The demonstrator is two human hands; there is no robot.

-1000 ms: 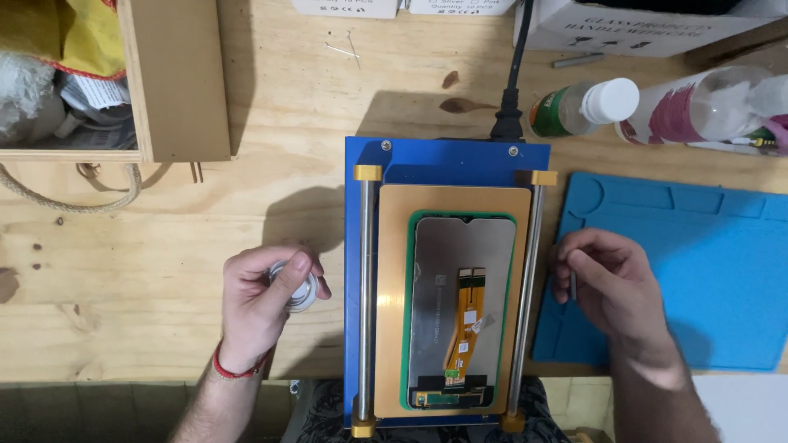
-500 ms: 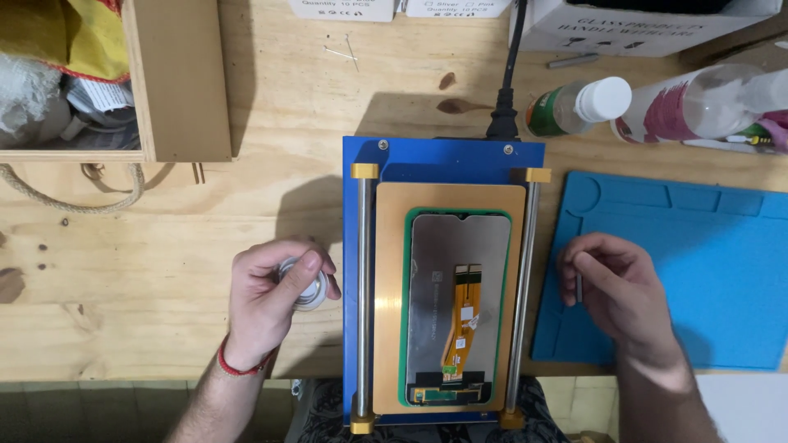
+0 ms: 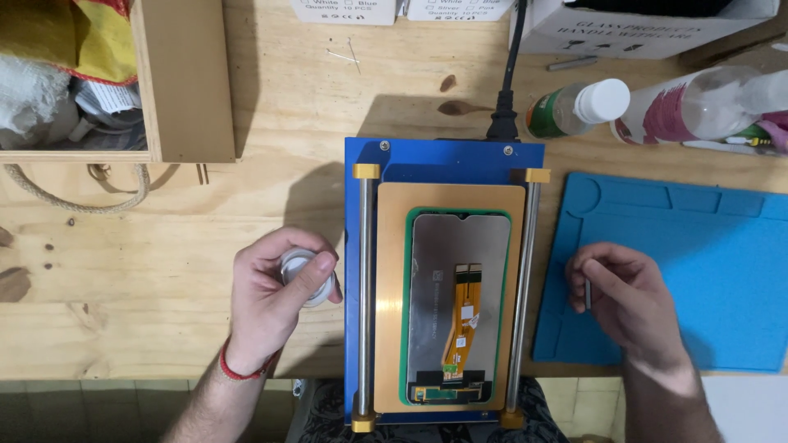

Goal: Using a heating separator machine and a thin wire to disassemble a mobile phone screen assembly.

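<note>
A blue heating plate [image 3: 443, 160] with two metal rails lies in the middle of the wooden bench. On its tan pad rests a phone screen [image 3: 458, 308], face down, with an orange flex cable and a green rim. My left hand [image 3: 271, 303] is left of the plate and closed around a small round white spool [image 3: 305, 275]. My right hand [image 3: 628, 303] rests on the blue mat [image 3: 706, 262] to the right, pinching a thin dark metal tool [image 3: 587, 294].
A black power cord [image 3: 509, 74] runs from the plate's back edge. Two plastic bottles [image 3: 574, 107] lie at the back right beside white boxes [image 3: 640, 25]. A wooden crate [image 3: 185, 82] with cloth stands at the back left, with a rope loop [image 3: 74, 201] below it.
My right hand has shifted to the right, off the plate's right rail and onto the blue mat. The left hand stays put with the spool.
</note>
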